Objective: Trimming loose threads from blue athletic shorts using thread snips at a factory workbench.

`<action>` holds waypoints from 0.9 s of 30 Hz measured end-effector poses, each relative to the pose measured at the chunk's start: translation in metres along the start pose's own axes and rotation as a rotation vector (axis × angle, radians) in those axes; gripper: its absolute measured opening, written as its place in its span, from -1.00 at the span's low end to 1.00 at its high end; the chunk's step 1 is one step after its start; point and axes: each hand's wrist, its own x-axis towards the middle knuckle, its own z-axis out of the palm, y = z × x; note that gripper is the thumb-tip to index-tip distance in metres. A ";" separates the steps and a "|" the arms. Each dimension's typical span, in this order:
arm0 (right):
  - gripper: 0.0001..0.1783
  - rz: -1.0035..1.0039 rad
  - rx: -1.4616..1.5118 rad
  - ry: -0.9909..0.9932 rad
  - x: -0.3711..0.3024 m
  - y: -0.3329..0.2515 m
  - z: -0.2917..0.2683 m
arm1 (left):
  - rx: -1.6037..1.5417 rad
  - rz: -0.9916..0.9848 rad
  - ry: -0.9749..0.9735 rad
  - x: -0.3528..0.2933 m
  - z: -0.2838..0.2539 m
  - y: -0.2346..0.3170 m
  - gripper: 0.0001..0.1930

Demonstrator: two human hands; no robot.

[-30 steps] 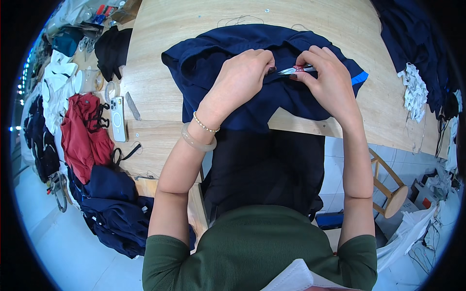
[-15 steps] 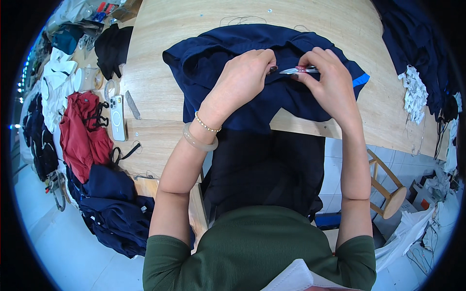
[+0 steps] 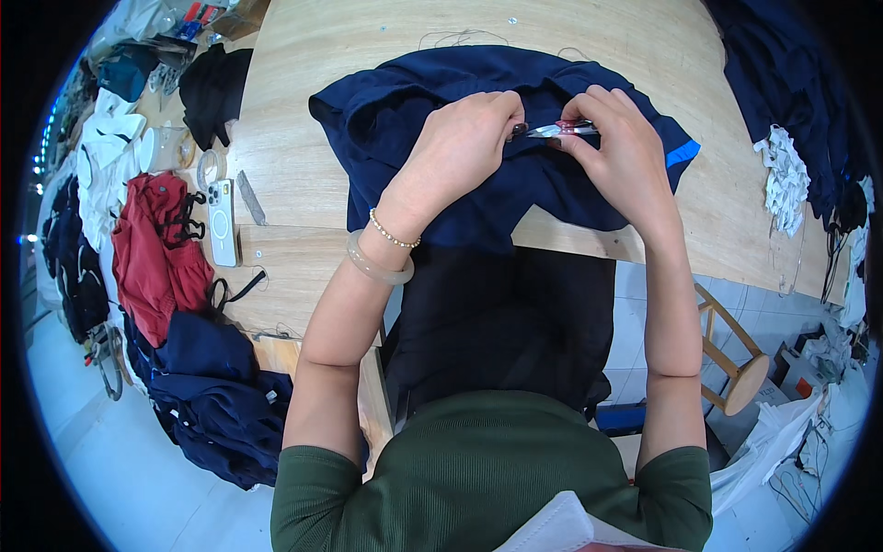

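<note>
A navy garment (image 3: 405,156) with a bright blue patch at its right end lies bunched on the wooden table before me. My left hand (image 3: 471,136) pinches a bit of its cloth between thumb and fingertips; whether a thread is in the pinch is too small to tell. In my right hand (image 3: 618,138) are small thread snips (image 3: 572,129), held closed in by thumb and fingers. Their pale metal tips point left and reach almost to my left fingertips, just over the cloth.
Along the left side lie a phone (image 3: 222,225), a metal ruler (image 3: 250,198), a tape roll (image 3: 212,166), a red garment (image 3: 152,253) and a navy pile (image 3: 216,419). Dark clothing (image 3: 782,101) and white scraps (image 3: 785,179) are at the right. A wooden stool (image 3: 747,385) stands below the table.
My right hand has shifted slightly left and up, bringing the snips' tips closer to my left fingertips. My left hand and the garment have barely moved.
</note>
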 end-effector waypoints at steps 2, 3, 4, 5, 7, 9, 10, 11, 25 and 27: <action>-0.82 0.000 -0.006 -0.004 0.001 -0.003 0.001 | 0.010 -0.013 0.000 -0.001 0.000 -0.001 -0.95; -0.82 0.000 -0.013 -0.008 0.001 -0.003 0.001 | 0.010 -0.013 0.000 -0.001 0.000 -0.001 -0.95; -0.82 0.000 -0.013 -0.008 0.001 -0.003 0.001 | 0.001 -0.014 0.001 0.000 0.001 -0.001 -0.95; -0.82 0.004 -0.014 -0.014 0.001 -0.002 0.001 | -0.008 -0.015 0.002 0.000 0.001 -0.002 -0.95; -0.81 0.007 -0.016 -0.020 0.000 0.000 0.002 | -0.007 -0.022 -0.006 0.000 0.000 -0.001 -0.95; -0.81 -0.007 0.014 0.006 -0.001 0.001 0.003 | -0.005 -0.029 -0.013 0.000 0.000 -0.002 -0.95; -0.81 -0.007 0.014 0.006 0.000 0.000 0.003 | -0.009 -0.025 -0.008 0.000 0.000 -0.001 -0.95; -0.81 -0.003 0.009 0.000 0.000 0.000 0.003 | -0.014 -0.020 -0.003 0.000 0.000 -0.001 -0.95; -0.81 0.115 0.201 0.031 -0.009 0.015 0.005 | -0.237 -0.074 0.250 0.003 -0.005 -0.011 -0.91; -0.81 0.174 0.307 0.066 -0.014 0.022 0.008 | -0.227 -0.191 0.410 0.006 -0.008 -0.013 -0.89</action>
